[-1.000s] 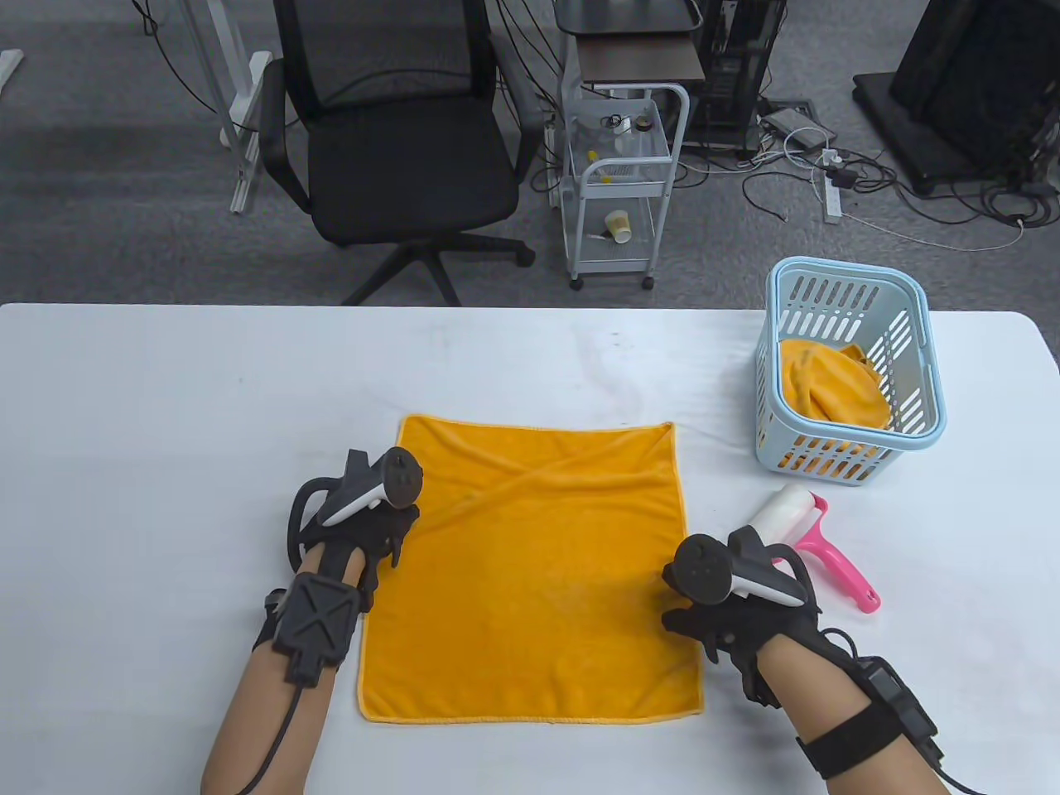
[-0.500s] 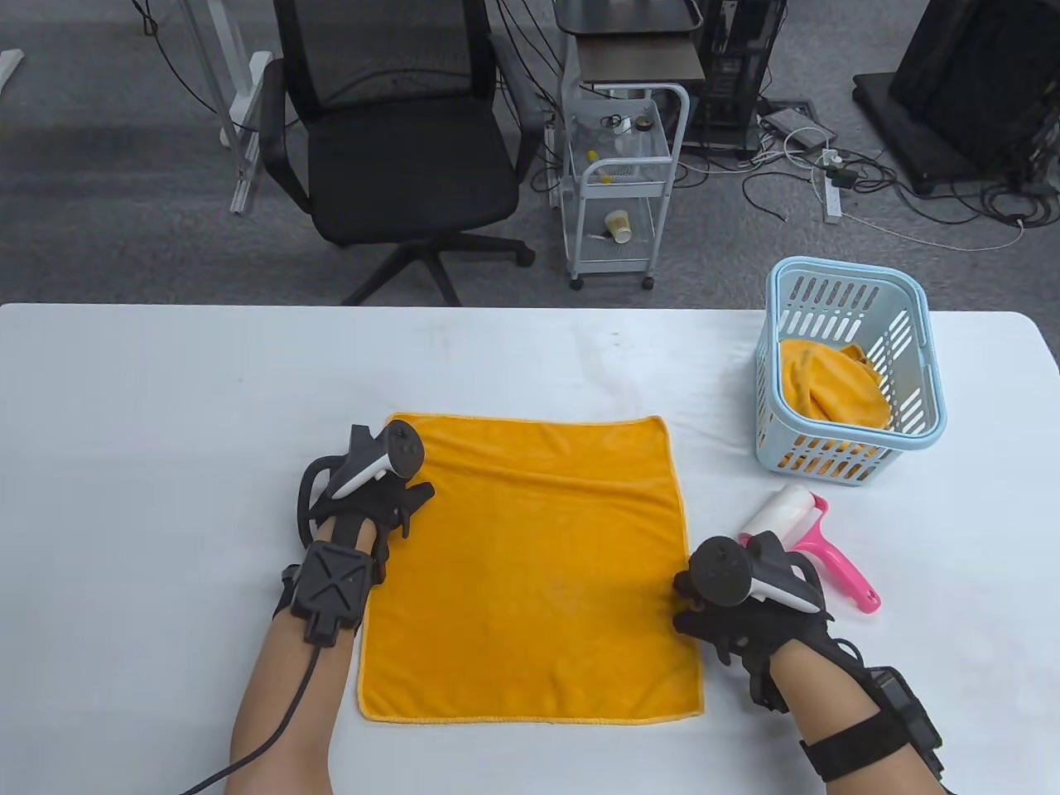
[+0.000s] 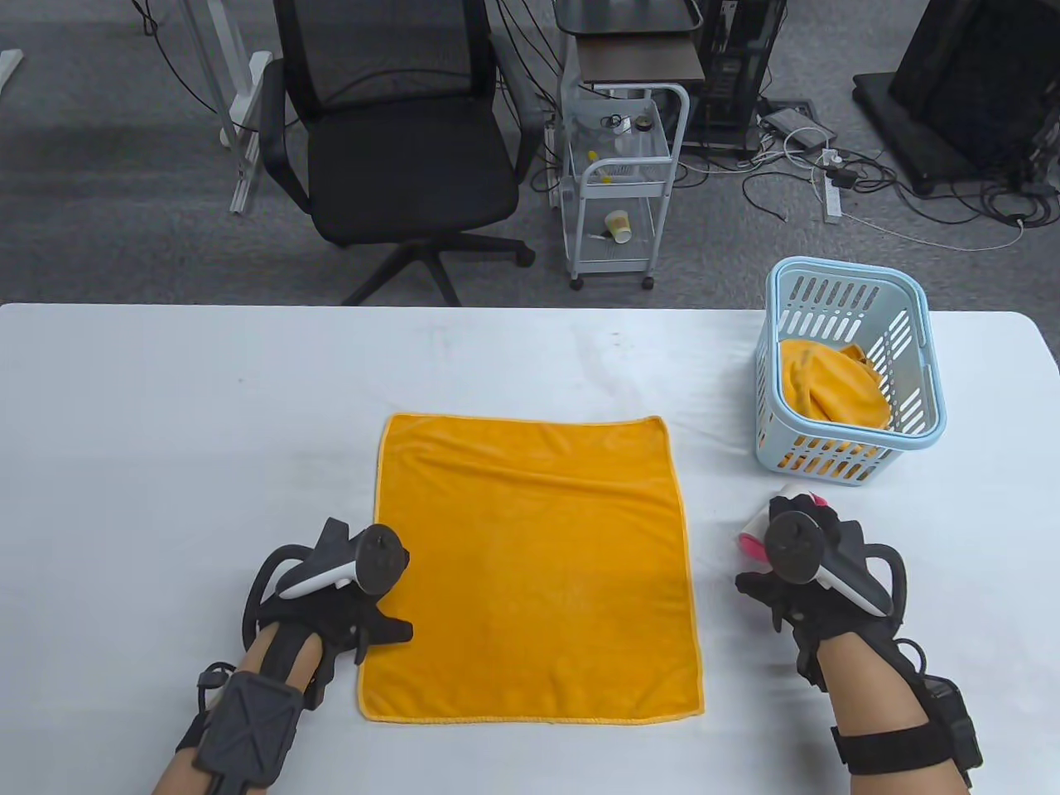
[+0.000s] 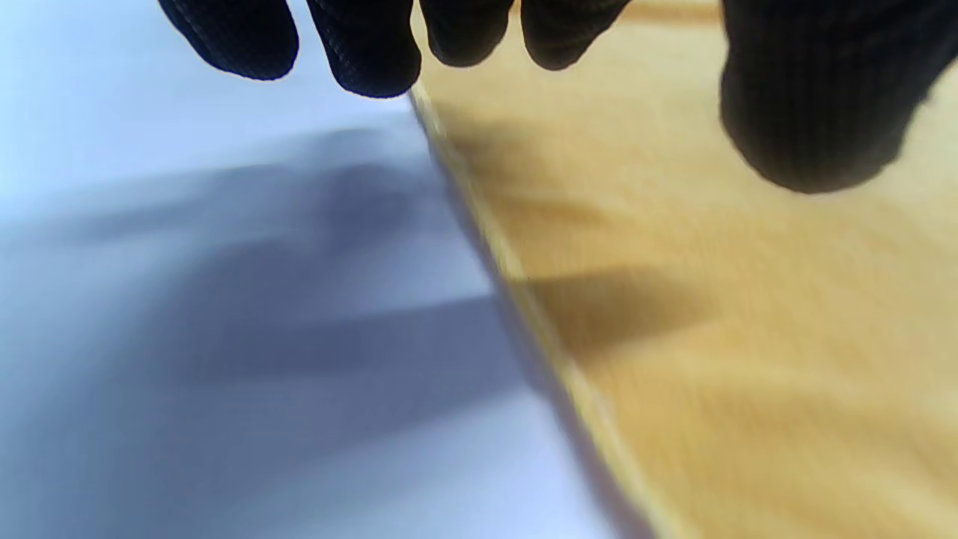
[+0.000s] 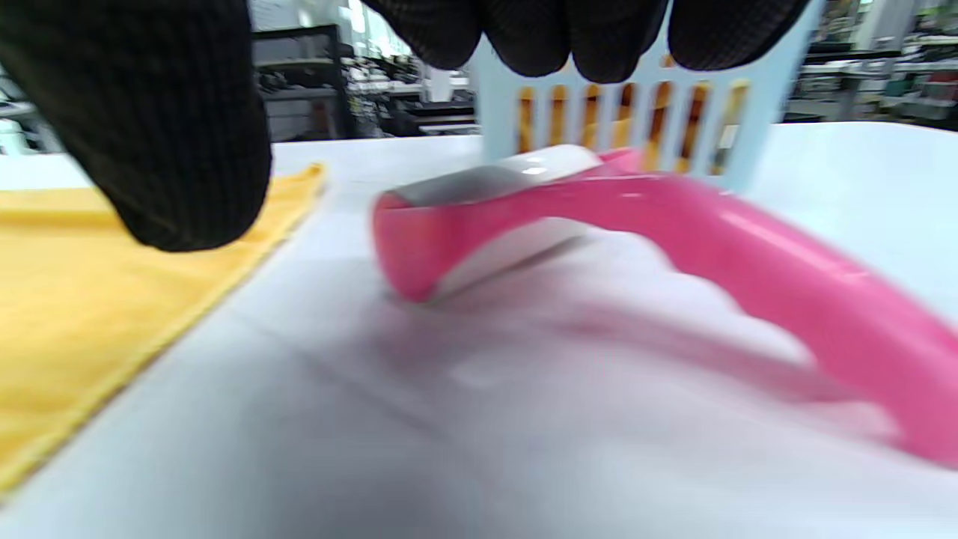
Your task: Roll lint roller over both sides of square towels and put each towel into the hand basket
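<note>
An orange square towel [image 3: 534,563] lies flat on the white table [image 3: 182,431]. My left hand [image 3: 348,617] hovers over the towel's lower left edge [image 4: 509,269], fingers loose, holding nothing. My right hand [image 3: 787,580] is over the pink and white lint roller [image 5: 599,217], which lies on the table right of the towel; the fingers hang above it and do not grip it. In the table view only the roller's head [image 3: 758,534] shows past the hand. The light blue hand basket [image 3: 849,286] at the right holds another orange towel [image 3: 828,385].
Beyond the table's far edge stand a black office chair [image 3: 397,141] and a small white cart [image 3: 621,182], with cables on the floor. The basket's slotted wall [image 5: 621,112] rises just behind the roller.
The left hand slid back toward me along the towel's left edge, leaving the towel smoothed. The right hand left the towel's right edge and moved right over the lint roller.
</note>
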Demonstrator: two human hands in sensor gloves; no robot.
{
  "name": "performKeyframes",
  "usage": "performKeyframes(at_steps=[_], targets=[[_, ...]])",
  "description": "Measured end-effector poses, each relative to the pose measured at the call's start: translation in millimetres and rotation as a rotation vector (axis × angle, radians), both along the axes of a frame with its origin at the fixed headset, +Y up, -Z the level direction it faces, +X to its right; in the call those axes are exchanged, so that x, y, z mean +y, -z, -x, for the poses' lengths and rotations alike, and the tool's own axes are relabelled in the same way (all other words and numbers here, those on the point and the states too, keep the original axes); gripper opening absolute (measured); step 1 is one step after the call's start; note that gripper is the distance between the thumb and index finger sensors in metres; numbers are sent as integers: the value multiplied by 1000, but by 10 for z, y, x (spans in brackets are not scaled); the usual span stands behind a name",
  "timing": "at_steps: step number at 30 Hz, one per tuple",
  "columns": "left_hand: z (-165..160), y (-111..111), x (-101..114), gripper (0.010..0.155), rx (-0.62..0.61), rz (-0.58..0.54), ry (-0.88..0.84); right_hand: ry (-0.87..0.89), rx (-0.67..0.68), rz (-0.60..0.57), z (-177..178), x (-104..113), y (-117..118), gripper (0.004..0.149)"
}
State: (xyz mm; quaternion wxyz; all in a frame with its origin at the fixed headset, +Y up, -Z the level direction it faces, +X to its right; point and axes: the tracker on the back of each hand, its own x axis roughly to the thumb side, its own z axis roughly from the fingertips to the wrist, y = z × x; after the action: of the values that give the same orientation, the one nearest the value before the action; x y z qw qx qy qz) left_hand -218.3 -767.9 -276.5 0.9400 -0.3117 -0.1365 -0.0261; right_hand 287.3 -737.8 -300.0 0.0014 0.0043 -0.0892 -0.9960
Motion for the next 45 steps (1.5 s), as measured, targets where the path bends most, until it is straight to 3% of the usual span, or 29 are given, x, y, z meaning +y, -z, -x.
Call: performKeyframes(at_steps=[7,12,16,23,28,32,40,45], targets=[[-21,-233,-200,102,-40,32,90,-78,-174,85,-286,-138,54,105],[-70,-279,-245,104,-94,-3,168,-72,-275,12,-399,-308,106,82],[-72,-287,-246,103,-102,-14,154,-92,-313,-56,-408,-381,111,60],[-60,-285,-255,102,-110,-26,129,-19,-256,-67,-247,-251,79,57],[-62,-279,-254,102,-120,-33,129,27,-29,-182,361,152,-25,57],[-53,-277,-257,102,-116,-35,115,61,164,-167,935,291,-126,57],[-54,-277,-253,101,-113,-33,115,-16,552,-65,2294,208,-387,57],[-50,-276,-253,101,-110,-35,111,-65,695,-21,2812,64,-579,58]])
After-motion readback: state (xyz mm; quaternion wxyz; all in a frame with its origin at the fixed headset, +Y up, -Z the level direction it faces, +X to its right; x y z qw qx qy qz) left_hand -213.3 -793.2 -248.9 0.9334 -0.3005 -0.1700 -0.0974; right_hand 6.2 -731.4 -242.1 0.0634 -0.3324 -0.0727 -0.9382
